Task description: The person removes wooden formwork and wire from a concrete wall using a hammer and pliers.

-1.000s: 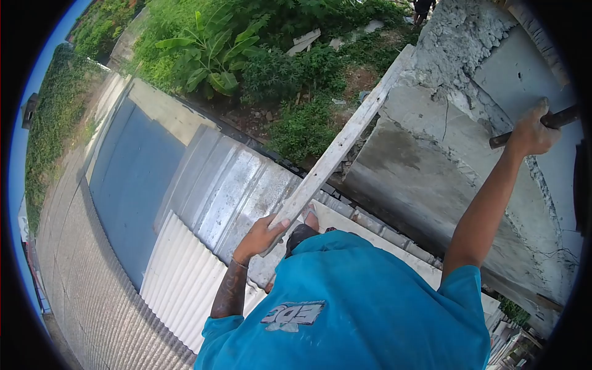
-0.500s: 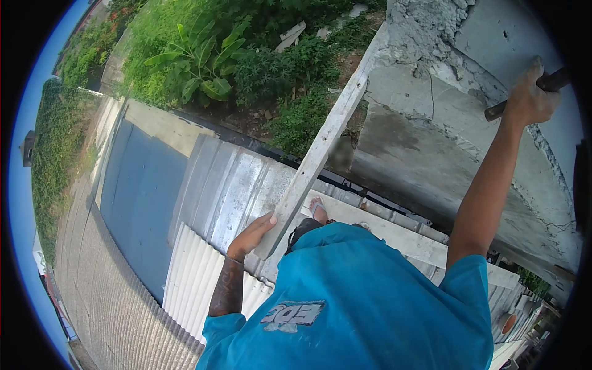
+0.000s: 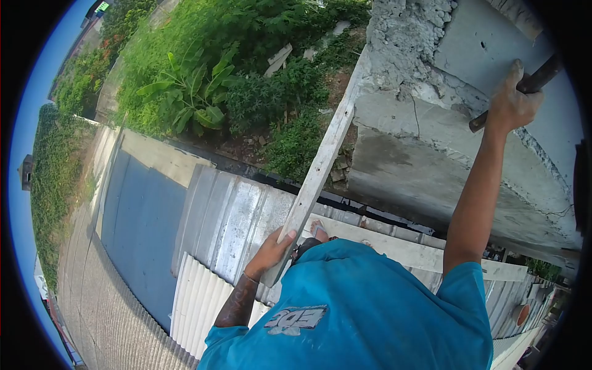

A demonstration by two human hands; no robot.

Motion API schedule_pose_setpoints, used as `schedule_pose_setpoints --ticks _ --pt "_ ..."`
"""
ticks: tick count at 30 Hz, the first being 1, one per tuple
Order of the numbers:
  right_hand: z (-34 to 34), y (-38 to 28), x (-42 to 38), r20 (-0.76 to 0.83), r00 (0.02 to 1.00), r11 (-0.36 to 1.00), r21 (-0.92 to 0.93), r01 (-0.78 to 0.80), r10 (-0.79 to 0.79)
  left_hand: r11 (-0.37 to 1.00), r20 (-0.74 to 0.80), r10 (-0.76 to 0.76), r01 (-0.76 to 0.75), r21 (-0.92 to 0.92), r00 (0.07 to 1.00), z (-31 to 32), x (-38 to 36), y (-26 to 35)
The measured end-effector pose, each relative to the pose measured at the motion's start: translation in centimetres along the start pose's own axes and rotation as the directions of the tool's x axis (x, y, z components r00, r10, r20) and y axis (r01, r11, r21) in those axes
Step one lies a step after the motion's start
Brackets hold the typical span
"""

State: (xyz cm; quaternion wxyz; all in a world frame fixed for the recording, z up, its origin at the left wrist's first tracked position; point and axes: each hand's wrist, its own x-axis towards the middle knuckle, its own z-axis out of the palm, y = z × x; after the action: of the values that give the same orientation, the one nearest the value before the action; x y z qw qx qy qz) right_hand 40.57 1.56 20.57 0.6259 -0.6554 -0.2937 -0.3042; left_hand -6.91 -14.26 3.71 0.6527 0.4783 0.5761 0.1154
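My left hand (image 3: 269, 254) is closed on the lower end of a long, pale wooden plank (image 3: 320, 161), its fingertips over the plank's edge. The plank slants up and away, its far end against the rough corner of a concrete slab (image 3: 407, 46). At the upper right, my right hand (image 3: 515, 102) wraps around a dark round bar (image 3: 544, 74). The bar lies across the smooth concrete surface, and a short stub of it (image 3: 478, 123) sticks out past my wrist.
I stand high up, one sandalled foot (image 3: 319, 232) on a pale board (image 3: 394, 241) over metal roofing. Corrugated sheets (image 3: 203, 302) and a blue roof (image 3: 145, 222) lie to the left. Bushes and a banana plant (image 3: 197, 92) grow below. The slab's broken edge drops steeply.
My left hand's fingers have come over the plank's edge, where the hand lay flatter against its side. The view has shifted slightly; my right hand stays on the bar.
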Motion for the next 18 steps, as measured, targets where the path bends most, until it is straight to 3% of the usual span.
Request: schedule_pose_setpoints --ticks 1,2,6,9,15,18 --pt "-0.1 -0.2 -0.1 0.009 1.0 1.0 0.021 -0.02 0.02 1.0 -0.013 0.02 -0.02 0.01 1.0 0.1 -0.1 0.4" --pt "-0.2 -0.2 -0.1 0.023 0.999 0.998 0.044 -0.042 0.041 0.997 0.016 -0.06 0.06 -0.038 0.998 0.1 -0.4 1.0" --pt "0.1 -0.1 -0.5 0.053 0.994 0.991 0.084 -0.1 0.096 0.998 0.043 -0.029 0.031 -0.052 0.999 -0.4 0.1 0.0" --pt "0.2 0.1 -0.2 -0.019 0.999 0.999 -0.035 0.039 -0.039 0.997 0.018 0.066 -0.065 -0.04 0.998 -0.2 0.1 0.0" --pt "0.0 -0.3 -0.4 0.021 0.997 0.997 0.024 -0.074 0.074 0.994 0.061 -0.02 0.026 -0.107 0.998 -0.4 -0.1 0.5" --pt "0.2 -0.2 -0.3 -0.04 0.999 0.999 -0.023 -0.022 0.021 0.993 0.03 -0.007 0.011 -0.119 1.0 -0.2 0.0 0.2"
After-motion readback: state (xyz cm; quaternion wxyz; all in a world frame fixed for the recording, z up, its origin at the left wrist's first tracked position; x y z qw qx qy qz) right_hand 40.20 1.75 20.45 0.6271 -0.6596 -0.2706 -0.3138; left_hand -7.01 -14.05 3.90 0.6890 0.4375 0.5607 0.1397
